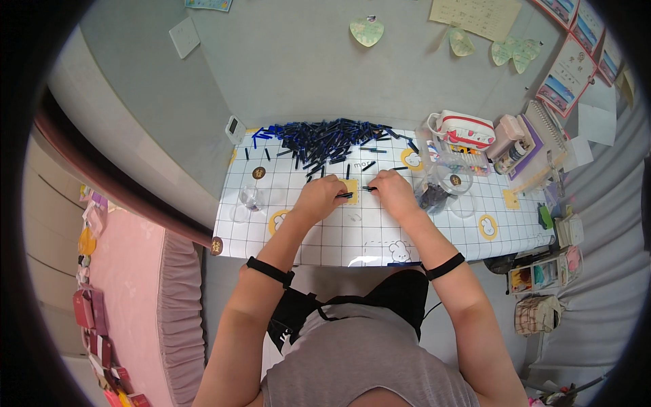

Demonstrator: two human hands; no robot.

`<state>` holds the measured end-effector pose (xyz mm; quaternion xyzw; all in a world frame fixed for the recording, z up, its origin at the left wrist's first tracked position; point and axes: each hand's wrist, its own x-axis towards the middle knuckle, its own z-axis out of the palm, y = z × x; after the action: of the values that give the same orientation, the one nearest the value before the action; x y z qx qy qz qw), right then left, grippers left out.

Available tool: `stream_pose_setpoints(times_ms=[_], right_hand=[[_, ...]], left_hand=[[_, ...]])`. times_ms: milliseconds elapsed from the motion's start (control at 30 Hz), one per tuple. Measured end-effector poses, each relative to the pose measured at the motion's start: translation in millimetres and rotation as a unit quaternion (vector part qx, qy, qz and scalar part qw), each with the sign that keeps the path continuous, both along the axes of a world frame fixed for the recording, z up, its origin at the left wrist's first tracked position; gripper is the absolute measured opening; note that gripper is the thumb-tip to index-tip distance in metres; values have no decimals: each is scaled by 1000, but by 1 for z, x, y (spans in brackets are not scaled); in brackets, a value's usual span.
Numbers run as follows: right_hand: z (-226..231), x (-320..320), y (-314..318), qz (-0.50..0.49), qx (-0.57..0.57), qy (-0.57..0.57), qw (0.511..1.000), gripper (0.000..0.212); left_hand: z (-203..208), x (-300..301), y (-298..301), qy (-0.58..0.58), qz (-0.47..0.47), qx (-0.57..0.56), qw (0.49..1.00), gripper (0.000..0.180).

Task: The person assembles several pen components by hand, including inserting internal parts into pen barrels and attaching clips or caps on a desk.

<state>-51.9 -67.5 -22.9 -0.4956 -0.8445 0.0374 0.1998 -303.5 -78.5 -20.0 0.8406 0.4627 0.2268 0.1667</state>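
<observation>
My left hand point(317, 199) is closed over the middle of the desk, pinching a small dark tube point(345, 195) that looks like a pen ink cartridge. Close by on the right, my right hand point(395, 195) pinches another dark ink cartridge point(369, 188) between its fingertips. The two hands are apart, with a yellow square printed on the desk cover showing between them. Beyond them, against the wall, lies a big heap of blue-black ink cartridges point(332, 141). A few loose ones lie at its near edge. Beside my right wrist stands a clear jar point(434, 193) with dark pieces inside.
A white grid-patterned cover lies on the desk point(319, 252). Small clear cups point(251, 198) stand at left, below a white digital timer point(234, 129). At the back right are a white-and-red pencil case point(465, 130), a clear box of pens and upright notebooks point(546, 129).
</observation>
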Motion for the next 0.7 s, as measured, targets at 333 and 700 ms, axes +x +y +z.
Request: stream_pose_setpoints(times_ms=[333,700], right_hand=[[1,1,6,-43,-142,64,987,18],[2,-12,-12,-34,-90,73,993,10]], left_hand=[[4,9,1,-46,80,-112,989,27],[-2,9,3,-81,103,-117,984,21]])
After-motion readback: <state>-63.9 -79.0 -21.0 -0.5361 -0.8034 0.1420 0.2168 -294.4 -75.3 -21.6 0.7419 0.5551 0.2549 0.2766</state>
